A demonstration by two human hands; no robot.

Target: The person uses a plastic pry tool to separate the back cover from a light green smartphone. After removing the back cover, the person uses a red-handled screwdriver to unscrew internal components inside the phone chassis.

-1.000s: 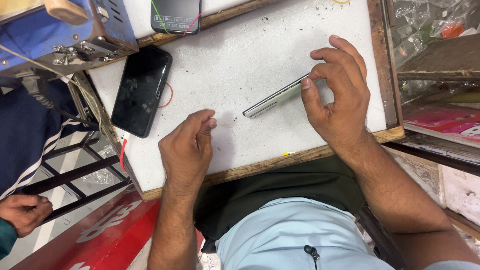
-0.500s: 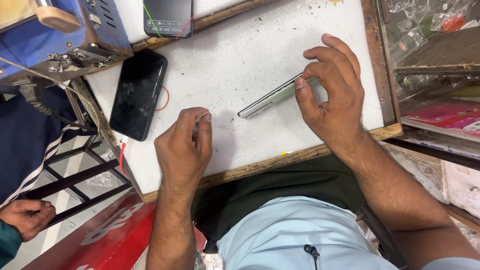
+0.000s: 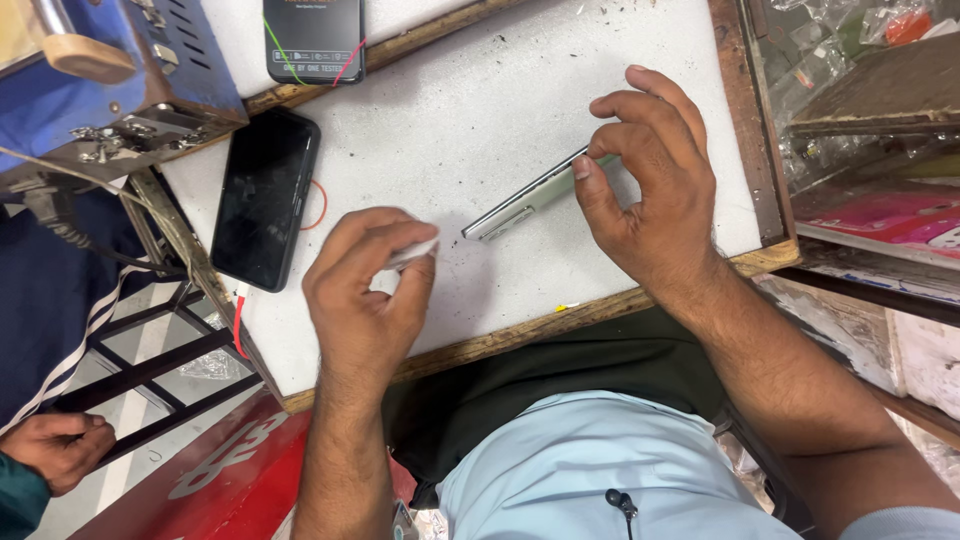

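Observation:
My right hand [image 3: 655,185] grips one end of a slim silver phone [image 3: 522,201], held on its edge on the white worktop [image 3: 480,110]. My left hand [image 3: 370,290] is curled near the front of the worktop and pinches a small pale flat piece [image 3: 412,255] between thumb and fingers. That piece sits a short way left of the phone's free end and does not touch it.
A black phone [image 3: 262,198] lies face up at the left, with a thin red wire loop [image 3: 318,205] beside it. A dark device [image 3: 312,38] sits at the back edge, a blue machine [image 3: 100,90] at far left. Another person's hand [image 3: 55,450] shows at lower left.
My left hand has lifted from resting knuckles-down and now pinches a small pale piece. The view has shifted slightly; the right hand keeps its hold on the silver phone.

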